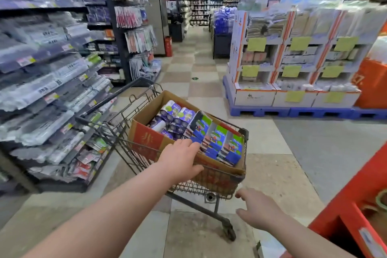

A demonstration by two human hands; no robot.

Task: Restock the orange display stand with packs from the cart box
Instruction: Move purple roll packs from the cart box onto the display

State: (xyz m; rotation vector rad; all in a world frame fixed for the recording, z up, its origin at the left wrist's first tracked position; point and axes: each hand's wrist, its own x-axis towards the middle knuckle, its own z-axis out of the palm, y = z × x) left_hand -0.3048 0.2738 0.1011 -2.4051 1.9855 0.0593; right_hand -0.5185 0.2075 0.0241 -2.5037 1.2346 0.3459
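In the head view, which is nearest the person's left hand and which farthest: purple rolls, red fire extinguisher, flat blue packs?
From the left hand:
1. flat blue packs, near end of the box, at the fingertips.
2. purple rolls, far end of the box.
3. red fire extinguisher, far back by the pillar.

Retail store, supermarket aisle. Wire shopping cart [211, 186] mid-floor. Left of it: tilted shelves [41, 81] of packaged goods with price tags [26, 61]. Right: carton displays [293, 81] with yellow cards [256, 44] on blue pallets [272, 111]. Beyond: more stocked shelving [205, 6].
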